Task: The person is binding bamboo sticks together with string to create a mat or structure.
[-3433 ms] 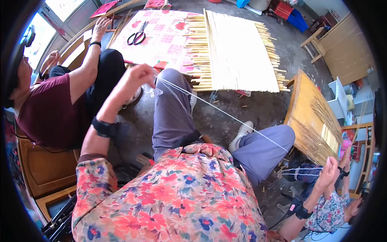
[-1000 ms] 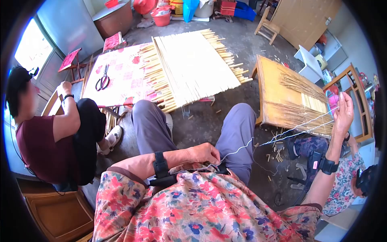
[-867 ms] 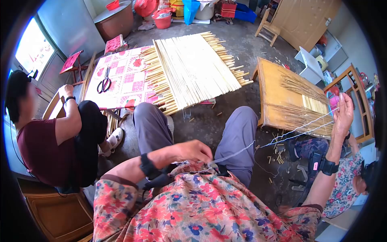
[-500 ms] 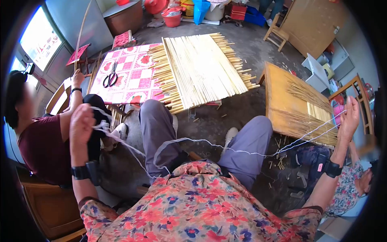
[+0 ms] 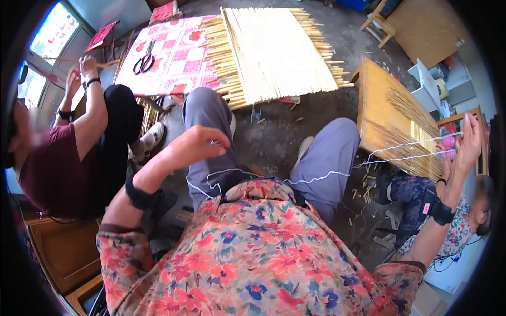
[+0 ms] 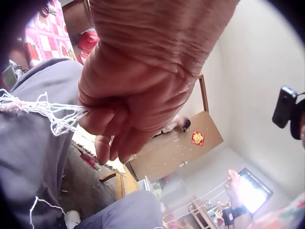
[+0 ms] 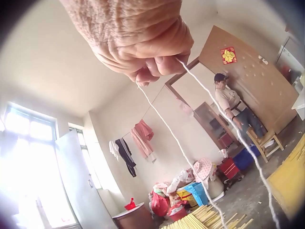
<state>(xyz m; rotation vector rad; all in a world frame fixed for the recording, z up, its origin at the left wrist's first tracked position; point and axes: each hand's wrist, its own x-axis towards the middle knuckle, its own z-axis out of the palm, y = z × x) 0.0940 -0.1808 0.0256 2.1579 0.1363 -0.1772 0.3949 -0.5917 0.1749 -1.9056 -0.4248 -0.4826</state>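
In the head view the left hand (image 5: 197, 145) is above the left knee, its fingers curled. The left wrist view shows that hand (image 6: 138, 95) pinching a bunch of loose white string (image 6: 52, 113). Raised at the far right, the right hand (image 5: 467, 142) holds white string (image 5: 327, 175), two strands running from it towards the lap. Those two strands hang from the curled fingers of the right hand (image 7: 143, 52) in the right wrist view. String also lies across the thighs and shirt front.
A mat of pale stalks (image 5: 284, 58) lies on a checked cloth (image 5: 179, 58) beside black scissors (image 5: 144, 64). At the right, a wooden table (image 5: 377, 110) bears thin stalks. One person (image 5: 58, 158) sits at the left, another (image 5: 461, 231) at the right. Cut stalk pieces lie on the floor.
The left hand has come from the lap out to the far left, then back inward above the left knee. The right hand stays raised with its string, slightly farther right.
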